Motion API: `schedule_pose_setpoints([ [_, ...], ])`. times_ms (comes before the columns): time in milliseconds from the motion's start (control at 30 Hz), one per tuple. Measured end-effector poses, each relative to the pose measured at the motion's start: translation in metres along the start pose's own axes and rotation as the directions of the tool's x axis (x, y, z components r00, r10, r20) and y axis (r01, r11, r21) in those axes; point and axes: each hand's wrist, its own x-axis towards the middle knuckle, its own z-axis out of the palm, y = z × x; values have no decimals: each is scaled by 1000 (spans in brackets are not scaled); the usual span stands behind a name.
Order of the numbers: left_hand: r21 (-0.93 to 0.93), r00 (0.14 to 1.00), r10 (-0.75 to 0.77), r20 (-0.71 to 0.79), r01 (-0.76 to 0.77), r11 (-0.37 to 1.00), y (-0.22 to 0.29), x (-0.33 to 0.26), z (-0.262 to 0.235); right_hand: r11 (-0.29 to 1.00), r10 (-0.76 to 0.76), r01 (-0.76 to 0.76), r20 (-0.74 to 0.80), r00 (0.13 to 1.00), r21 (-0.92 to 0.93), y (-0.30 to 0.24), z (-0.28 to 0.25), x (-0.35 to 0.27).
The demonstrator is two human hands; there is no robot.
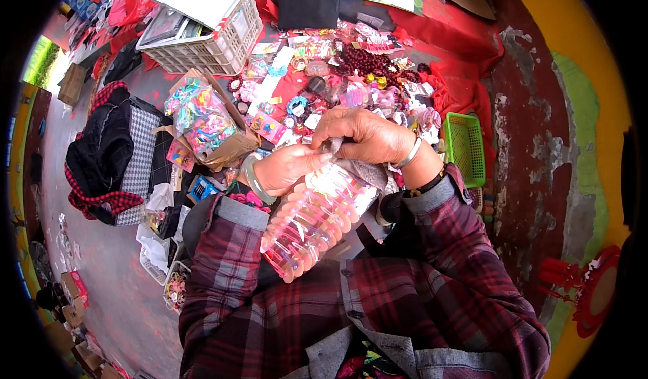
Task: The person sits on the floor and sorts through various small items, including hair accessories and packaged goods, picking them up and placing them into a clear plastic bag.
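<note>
In front of my chest is a clear packet of rounded pink pieces (312, 218), tilted, its lower end toward my lap. My left hand (287, 170) is closed on its upper edge, thumb pressed near the top. Right beside it, my right hand (368, 136) has its fingers curled in a pinch. Something small and grey shows between those fingertips, too hidden to name. A piece of grey cloth (364, 171) hangs under the right hand beside the packet. Glare whitens the packet's top. A bracelet is on each wrist.
Ahead lies a heap of small accessories and beads (368, 65) on red cloth. A box of colourful packets (206, 119) stands to the left, a white crate (202, 48) beyond it. At right is a green basket (466, 149); a dark jacket (101, 153) lies far left.
</note>
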Motion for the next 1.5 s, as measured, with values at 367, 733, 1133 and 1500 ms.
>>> schedule_pose_setpoints([
  [367, -89, 998, 53, -29, -56, 994, 23, -5, 28, 979, -28, -22, -240, 970, -203, -3, 22, 4],
  [733, 87, 973, 27, -231, -7, 996, 34, -8, 34, 928, -131, -6, -339, 932, -372, 1, 25, 1],
  [1133, 106, 969, 113, -219, -91, 990, 36, -5, 34, 938, -25, -147, -481, 876, -315, 11, 25, 0],
  [1500, 168, 960, 228, -161, -201, 965, 28, 2, 17, 965, 165, -254, -593, 788, -69, 14, 29, 2],
])
